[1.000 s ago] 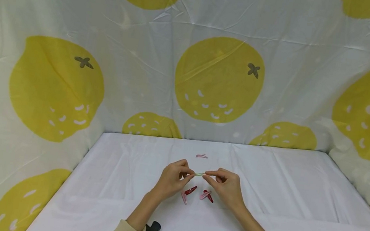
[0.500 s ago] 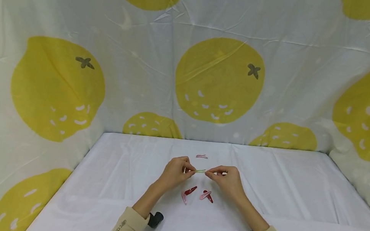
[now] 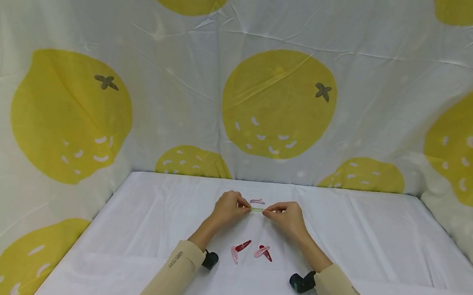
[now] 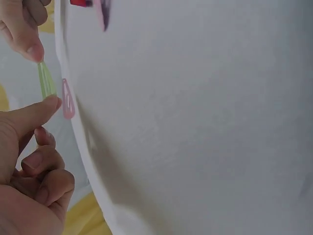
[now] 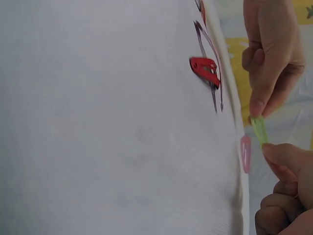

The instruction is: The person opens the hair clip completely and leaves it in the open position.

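Head: green clip (image 3: pixel 257 210) at lower middle of frame, long axis left–right, just below pink clip (image 3: pixel 257 201) on counter (image 3: pixel 363 232). Left hand (image 3: pixel 228 208) and right hand (image 3: pixel 288 219) each pinch one end; neither nearer.

Left wrist: clip at left of frame; left fingers (image 4: pixel 34 115) grip its lower end.

Right wrist: clip at right; right fingers (image 5: pixel 287 154) pinch lower end.

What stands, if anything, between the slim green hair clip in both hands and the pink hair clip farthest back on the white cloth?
Nothing visible does. The left hand and right hand pinch opposite ends of the slim green hair clip; the head view shows only white cloth between it and the pink hair clip beyond.
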Demonstrator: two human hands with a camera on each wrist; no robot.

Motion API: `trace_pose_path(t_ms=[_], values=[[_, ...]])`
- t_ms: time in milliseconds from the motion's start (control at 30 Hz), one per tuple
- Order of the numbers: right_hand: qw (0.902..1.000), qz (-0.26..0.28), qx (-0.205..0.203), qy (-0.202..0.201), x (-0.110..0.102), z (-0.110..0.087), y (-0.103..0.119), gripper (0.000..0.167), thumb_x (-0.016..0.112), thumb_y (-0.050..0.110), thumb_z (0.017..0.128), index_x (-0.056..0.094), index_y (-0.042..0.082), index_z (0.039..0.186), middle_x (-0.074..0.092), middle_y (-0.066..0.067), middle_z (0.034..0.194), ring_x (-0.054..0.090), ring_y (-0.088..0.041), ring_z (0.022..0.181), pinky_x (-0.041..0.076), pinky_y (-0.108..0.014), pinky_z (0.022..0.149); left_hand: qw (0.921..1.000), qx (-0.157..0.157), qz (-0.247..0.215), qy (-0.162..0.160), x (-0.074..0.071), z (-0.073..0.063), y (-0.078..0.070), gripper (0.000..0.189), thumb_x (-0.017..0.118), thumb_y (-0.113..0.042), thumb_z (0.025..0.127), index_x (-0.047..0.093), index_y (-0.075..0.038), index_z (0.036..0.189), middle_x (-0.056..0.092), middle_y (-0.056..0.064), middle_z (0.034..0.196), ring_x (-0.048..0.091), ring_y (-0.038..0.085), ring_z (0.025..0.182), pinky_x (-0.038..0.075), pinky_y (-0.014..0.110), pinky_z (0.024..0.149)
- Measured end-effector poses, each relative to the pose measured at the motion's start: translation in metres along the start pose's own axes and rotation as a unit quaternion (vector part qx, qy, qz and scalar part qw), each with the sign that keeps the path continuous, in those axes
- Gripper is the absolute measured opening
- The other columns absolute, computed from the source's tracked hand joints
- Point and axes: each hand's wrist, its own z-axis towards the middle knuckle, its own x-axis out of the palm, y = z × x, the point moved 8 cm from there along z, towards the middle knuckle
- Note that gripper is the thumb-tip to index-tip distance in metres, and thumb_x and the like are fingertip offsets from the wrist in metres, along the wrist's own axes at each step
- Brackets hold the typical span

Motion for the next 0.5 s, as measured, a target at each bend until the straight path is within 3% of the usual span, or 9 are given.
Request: trace_pose_path(t_ms=[233,500], values=[[0.9991,-0.038,0.013,0.017,0.006,0.02,-0.008,0.01,0.086,0.016,0.084,0.083,0.006,0.083,0.058,0.005,0.063,0.045,-0.012,0.066,0.033,-0.024,0.057,0.999,-0.043,0.009,0.013,0.01,0.016,0.017,0.008,0.081,-0.011,0.088,0.084,-0.005,0.091,0.076,0.008,0.084,0.053,0.011,0.073,0.041,0.023,0.062],[0.9992,-0.036,0.006,0.015,0.008,0.027,-0.013,0.012,0.086,0.014,0.083,0.082,0.003,0.082,0.069,0.001,0.066,0.048,-0.01,0.062,0.037,-0.023,0.056,0.9975,-0.068,0.021,0.004,0.012,0.023,0.025,0.007,0.083,-0.015,0.087,0.085,-0.009,0.089,0.079,0.006,0.087,0.056,0.01,0.074,0.042,0.023,0.062]])
